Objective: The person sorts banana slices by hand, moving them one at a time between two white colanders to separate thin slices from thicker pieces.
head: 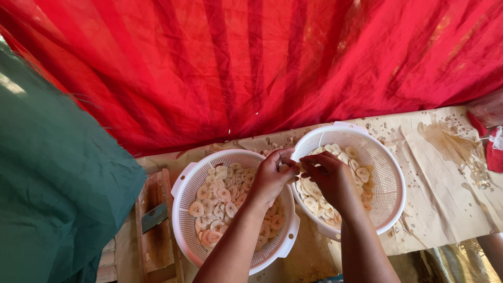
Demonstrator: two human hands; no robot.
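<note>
Two white plastic colanders stand side by side on a paper-covered table. The left colander (184, 209) holds many pale round banana slices (220, 199). The right colander (390, 173) holds more slices (346, 156). My left hand (270, 178) and my right hand (330, 175) meet above the gap between the two rims. Both pinch a small pale piece (294, 167) between their fingertips; most of it is hidden by the fingers.
Red cloth (272, 63) hangs behind the table. Green cloth (47, 183) fills the left side. A wooden slicer board with a metal blade (154, 217) lies left of the colanders. Stained brown paper (450, 173) covers the table on the right.
</note>
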